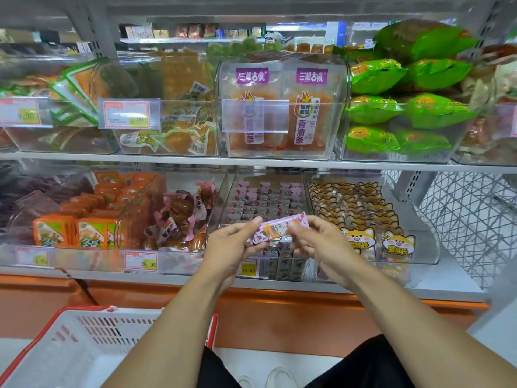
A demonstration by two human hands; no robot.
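I am looking at a shop, a snack aisle: white shelves (195,160) carry clear plastic bins (279,152) full of packaged snacks, printed price tags (141,260) with numbers such as 29.90 clip to the bin fronts, and a red-rimmed shopping basket (98,331) sits at the lower left of the frame.
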